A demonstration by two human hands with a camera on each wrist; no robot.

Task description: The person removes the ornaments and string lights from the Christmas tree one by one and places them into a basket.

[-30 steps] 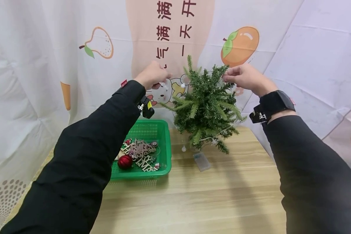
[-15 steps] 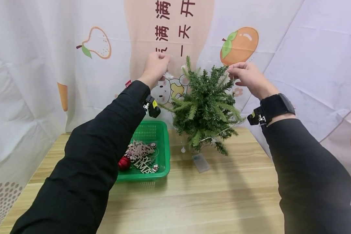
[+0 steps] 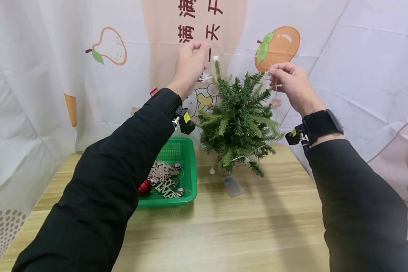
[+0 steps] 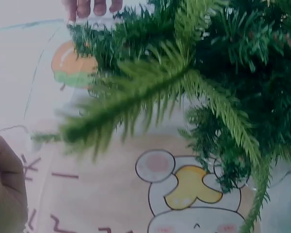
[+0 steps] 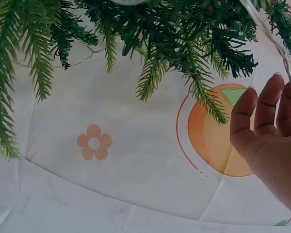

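Observation:
A small artificial Christmas tree (image 3: 239, 113) stands toward the table's back. Up at its left, my left hand (image 3: 189, 68) pinches a thin clear string of fairy lights (image 3: 243, 55). From that hand hangs a snowflake light (image 3: 205, 77), and a round white light (image 3: 216, 58) is by the treetop. The strand spans above the tree to my right hand (image 3: 290, 85), whose thumb and fingers pinch it at the upper right. In the right wrist view the wire (image 5: 269, 34) runs down to the fingers (image 5: 243, 114). Part of the left hand (image 4: 5, 179) shows in the left wrist view.
Left of the tree is a green basket (image 3: 191, 173) with wooden letter cutouts (image 3: 166, 188) and a red ball ornament (image 3: 144, 187). A clear battery box (image 3: 232, 185) lies before the tree on the wooden table (image 3: 224, 230). A printed curtain (image 3: 139, 83) hangs behind.
My left hand has risen from beside the tree to treetop height, lifting the strand above the tree. My right hand has shifted slightly up and right with its part of the wire.

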